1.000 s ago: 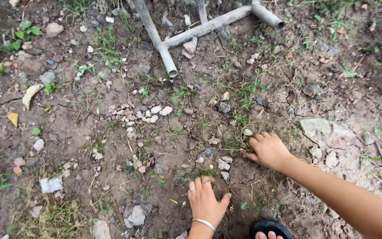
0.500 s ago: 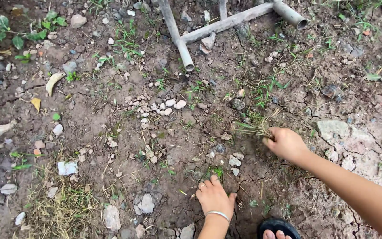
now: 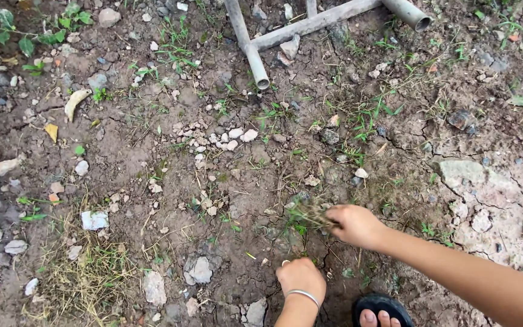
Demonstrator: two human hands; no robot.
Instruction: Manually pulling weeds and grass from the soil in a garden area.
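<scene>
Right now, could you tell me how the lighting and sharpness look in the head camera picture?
Head view: soft, even daylight, no hard shadows or glare; the ground and metal pipe frame are crisp; the right hand with its grass tuft is slightly motion-blurred; the left hand is sharper.

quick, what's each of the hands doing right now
Left hand: closed in a loose fist on the soil, nothing visibly held.
Right hand: closed on a tuft of grass.

Left hand (image 3: 301, 277) fingers curled under, hidden; sandal (image 3: 381, 309) and pipe frame (image 3: 310, 24) cut by edges.
</scene>
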